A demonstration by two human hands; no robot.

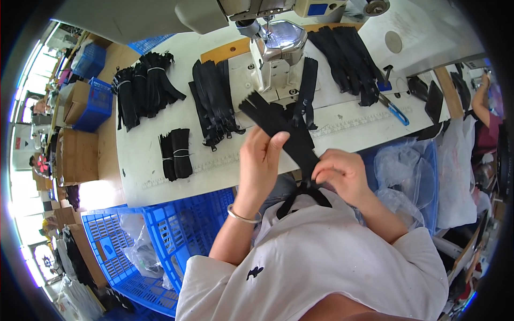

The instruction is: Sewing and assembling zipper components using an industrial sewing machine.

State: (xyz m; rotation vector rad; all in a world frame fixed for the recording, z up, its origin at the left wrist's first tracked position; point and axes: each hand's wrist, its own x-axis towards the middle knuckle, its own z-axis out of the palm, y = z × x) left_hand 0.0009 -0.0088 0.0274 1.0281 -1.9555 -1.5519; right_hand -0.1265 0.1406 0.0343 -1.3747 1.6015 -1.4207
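A stack of black zippers slants over the table's front edge between my hands. My left hand is closed on the stack, thumb on top, with the far ends sticking out past it. At the near end, the fingers of my right hand are pinched together on the same zippers; the fingertips are partly hidden. One black zipper lies flat just beyond, beside the sewing machine's foot. Loose zippers lie to the left of the machine, and another pile lies to its right.
The sewing machine stands at the back of the white table. Tied zipper bundles and a smaller one lie left. A blue-handled cutter lies right. Blue crates with plastic bags flank me. Another person's arm shows far right.
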